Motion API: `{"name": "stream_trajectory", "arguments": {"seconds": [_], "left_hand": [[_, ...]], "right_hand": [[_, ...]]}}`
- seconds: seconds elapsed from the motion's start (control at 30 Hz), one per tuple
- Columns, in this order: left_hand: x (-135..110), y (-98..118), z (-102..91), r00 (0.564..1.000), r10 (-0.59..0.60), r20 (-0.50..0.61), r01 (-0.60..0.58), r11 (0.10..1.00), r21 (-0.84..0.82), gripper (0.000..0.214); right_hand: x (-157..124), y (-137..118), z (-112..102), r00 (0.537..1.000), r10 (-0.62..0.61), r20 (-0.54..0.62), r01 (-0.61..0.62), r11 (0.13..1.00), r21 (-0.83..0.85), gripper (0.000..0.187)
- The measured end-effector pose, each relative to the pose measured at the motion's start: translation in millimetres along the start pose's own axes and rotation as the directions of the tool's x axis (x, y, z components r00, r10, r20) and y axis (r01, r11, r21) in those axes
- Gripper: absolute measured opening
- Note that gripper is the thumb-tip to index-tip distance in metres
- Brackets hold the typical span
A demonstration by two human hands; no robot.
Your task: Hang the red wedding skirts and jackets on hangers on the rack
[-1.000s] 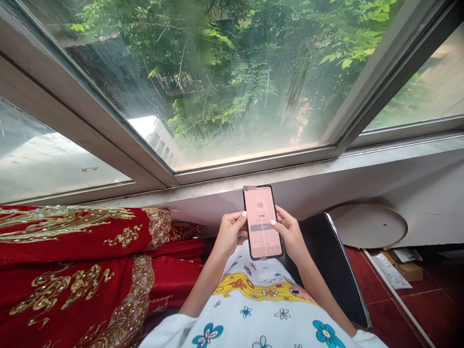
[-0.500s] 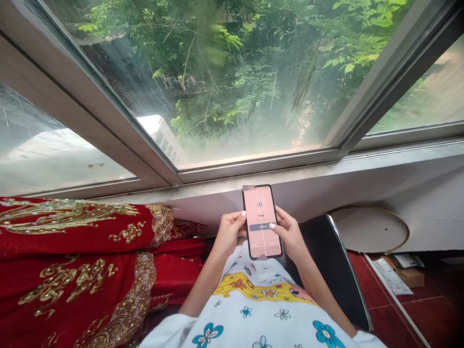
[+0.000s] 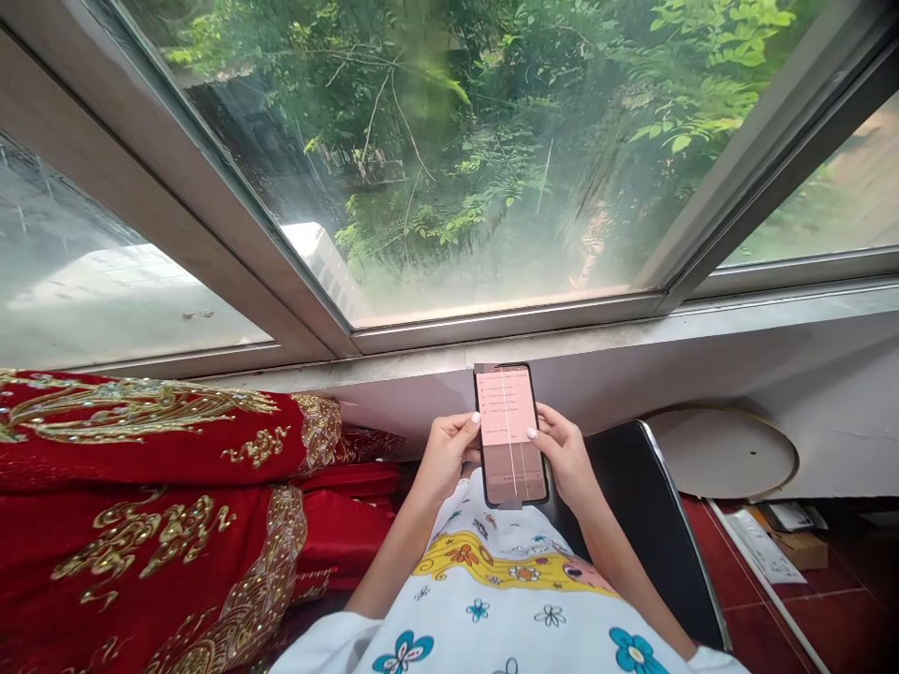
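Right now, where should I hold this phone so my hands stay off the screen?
Grip the phone by its two long edges from either side, around the middle, as your left hand and right hand do now. It's a slim upright slab with the screen facing you, so fingers on the edges leave the screen open.

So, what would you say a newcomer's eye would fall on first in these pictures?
The red fabric with gold embroidery on the left stands out first, along with the large window above, full of green foliage. At the centre, a smartphone with a pink screen is held in the left hand and right hand.
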State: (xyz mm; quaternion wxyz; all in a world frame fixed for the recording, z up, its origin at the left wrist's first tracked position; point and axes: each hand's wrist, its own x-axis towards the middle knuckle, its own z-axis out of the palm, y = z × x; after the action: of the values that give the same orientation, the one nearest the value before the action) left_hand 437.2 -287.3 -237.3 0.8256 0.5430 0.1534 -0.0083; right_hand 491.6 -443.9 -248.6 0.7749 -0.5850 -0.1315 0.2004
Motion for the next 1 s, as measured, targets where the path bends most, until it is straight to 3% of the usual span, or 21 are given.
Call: {"name": "stream_trajectory", "arguments": {"seconds": [0.17, 0.5, 1.0], "left_hand": [[-4, 2, 0.8, 0.999, -0.021, 0.026, 0.020, 0.999, 0.038, 0.040], [-10, 4, 3.5, 0.995, -0.017, 0.094, 0.018, 1.000, -0.009, 0.033], [-12, 5, 7.8, 0.997, -0.013, 0.081, 0.009, 0.999, 0.049, 0.038]], "right_hand": [[3, -6, -2, 0.993, -0.065, -0.103, 0.051, 0.990, -0.133, 0.020], [2, -18, -1, 0.974, -0.152, -0.167, 0.096, 0.948, -0.304, 0.036], [0, -26, 0, 0.974, -0.151, -0.168, 0.092, 0.944, -0.318, 0.044]]}}
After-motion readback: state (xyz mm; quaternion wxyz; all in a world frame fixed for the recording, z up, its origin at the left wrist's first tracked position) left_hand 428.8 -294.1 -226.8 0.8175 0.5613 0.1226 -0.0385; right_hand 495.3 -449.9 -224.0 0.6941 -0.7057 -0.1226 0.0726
